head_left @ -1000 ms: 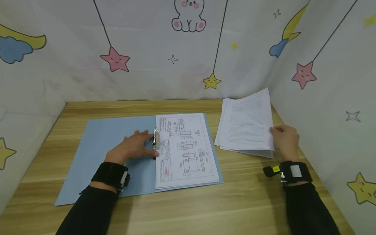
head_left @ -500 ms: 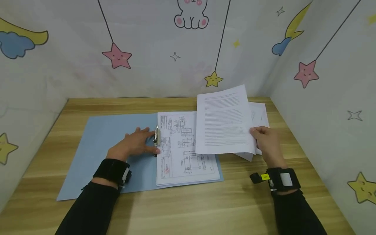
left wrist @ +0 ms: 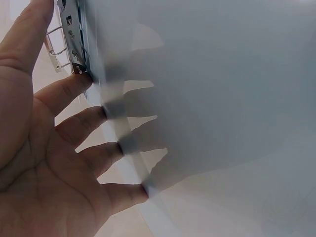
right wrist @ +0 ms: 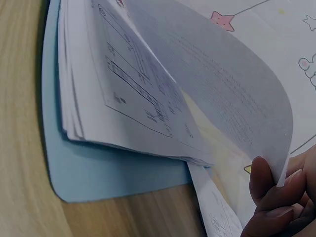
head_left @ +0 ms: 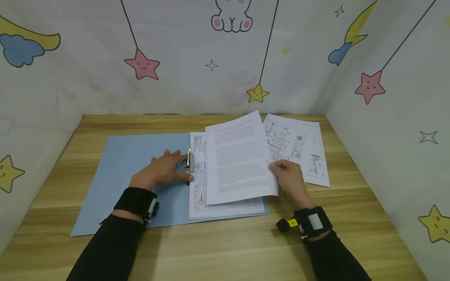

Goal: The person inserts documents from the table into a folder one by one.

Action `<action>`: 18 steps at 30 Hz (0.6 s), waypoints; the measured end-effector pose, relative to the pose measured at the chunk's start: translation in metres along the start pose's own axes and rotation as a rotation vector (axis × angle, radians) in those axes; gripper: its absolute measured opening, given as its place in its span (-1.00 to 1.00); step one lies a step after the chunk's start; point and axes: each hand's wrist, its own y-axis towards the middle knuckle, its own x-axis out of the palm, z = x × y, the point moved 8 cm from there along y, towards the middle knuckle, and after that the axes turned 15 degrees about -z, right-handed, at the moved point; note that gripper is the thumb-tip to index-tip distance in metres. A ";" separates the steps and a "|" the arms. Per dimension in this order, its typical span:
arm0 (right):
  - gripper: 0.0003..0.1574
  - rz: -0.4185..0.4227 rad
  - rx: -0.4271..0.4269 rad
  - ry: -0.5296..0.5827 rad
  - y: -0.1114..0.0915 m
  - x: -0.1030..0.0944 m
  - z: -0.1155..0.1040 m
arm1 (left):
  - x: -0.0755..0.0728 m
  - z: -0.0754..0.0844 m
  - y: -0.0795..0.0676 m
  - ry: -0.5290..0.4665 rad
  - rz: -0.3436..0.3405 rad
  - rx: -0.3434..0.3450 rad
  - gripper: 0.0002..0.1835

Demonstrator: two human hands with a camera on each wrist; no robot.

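Note:
A blue folder (head_left: 147, 156) lies spread out on the table, with a stack of drawing sheets (head_left: 226, 212) on its right half. At the metal clip (head_left: 190, 162) by the fold, my left hand (head_left: 163, 168) rests with spread fingers. In the left wrist view those fingers (left wrist: 81, 126) look straight, their tips at the folder's surface. My right hand (head_left: 290, 181) pinches the right edge of a printed text sheet (head_left: 240, 160) between thumb and fingers. That sheet hangs over the stack and covers most of the top drawing. It bows upward in the right wrist view (right wrist: 237, 84).
Loose drawing sheets (head_left: 299, 148) lie on the wooden table (head_left: 218, 249) right of the folder, partly under the held sheet. A white cloth (head_left: 183, 89) with cartoon stars stands behind the table and along its sides.
My right hand has carried the text sheet leftward from the loose pile to above the folder's stack, uncovering drawings in the pile. The left hand has stayed at the clip.

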 end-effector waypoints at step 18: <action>-0.69 -0.091 -0.028 -0.060 -0.003 0.038 -0.004 | 0.001 0.000 0.001 -0.013 -0.005 -0.001 0.08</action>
